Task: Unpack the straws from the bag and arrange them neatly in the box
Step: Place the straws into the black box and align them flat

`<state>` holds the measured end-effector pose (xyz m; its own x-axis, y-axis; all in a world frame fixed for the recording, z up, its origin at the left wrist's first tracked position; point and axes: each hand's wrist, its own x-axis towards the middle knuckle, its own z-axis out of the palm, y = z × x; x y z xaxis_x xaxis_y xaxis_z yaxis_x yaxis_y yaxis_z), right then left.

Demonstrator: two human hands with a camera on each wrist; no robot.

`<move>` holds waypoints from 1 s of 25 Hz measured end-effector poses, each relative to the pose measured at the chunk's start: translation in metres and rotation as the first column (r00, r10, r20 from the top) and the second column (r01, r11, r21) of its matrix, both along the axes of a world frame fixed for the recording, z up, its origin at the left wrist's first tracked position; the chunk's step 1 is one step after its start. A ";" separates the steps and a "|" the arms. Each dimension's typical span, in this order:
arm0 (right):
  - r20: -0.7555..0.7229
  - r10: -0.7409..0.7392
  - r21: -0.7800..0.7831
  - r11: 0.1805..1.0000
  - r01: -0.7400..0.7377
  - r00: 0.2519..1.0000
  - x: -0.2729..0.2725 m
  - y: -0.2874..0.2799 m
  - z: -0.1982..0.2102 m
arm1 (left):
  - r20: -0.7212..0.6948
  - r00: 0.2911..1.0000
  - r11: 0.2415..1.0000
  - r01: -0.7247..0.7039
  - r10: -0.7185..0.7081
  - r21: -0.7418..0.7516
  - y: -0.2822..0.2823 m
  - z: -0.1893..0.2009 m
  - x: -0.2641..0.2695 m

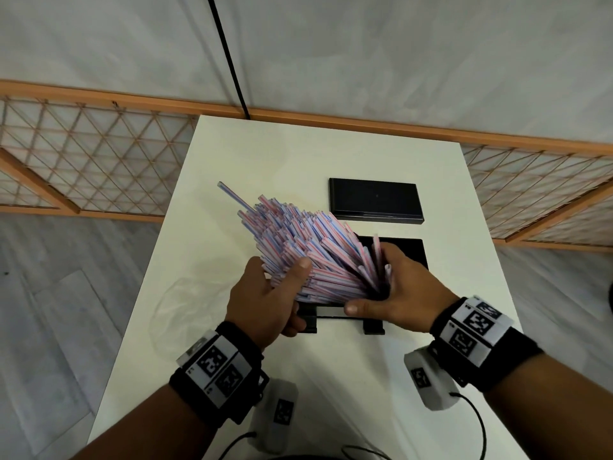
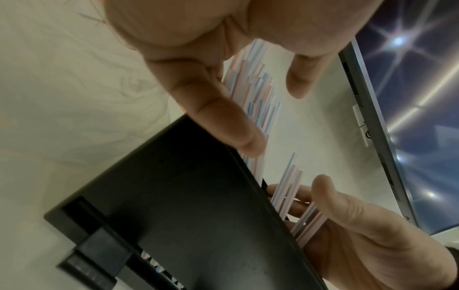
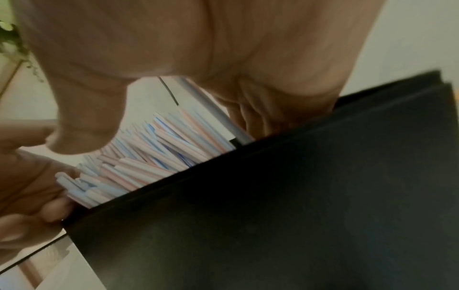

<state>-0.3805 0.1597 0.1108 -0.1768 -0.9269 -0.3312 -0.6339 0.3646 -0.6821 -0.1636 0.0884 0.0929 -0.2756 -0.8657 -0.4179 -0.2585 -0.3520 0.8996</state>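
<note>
Striped straws, thin pink-blue tubes fanned out: your left hand and right hand clasp them over the matte black box; flat lid beyond, crinkled clear bag left.

The smooth, matt white tabletop carries everything. On it, the open black rectangular box looks like matt plastic, its outer wall dull and even in the wrist views. Beyond the box, the flat black lid has a slight sheen. The pink-, blue- and white-striped straws look like smooth paper or thin plastic; which cannot be told. Left of the box lies a clear, crinkled, glossy plastic bag.
</note>
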 end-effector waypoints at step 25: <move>-0.325 0.114 0.266 0.964 -0.025 0.939 -0.005 -0.039 -0.026 | -0.015 1.000 1.000 0.011 -0.011 -0.007 -0.001 -0.004 0.001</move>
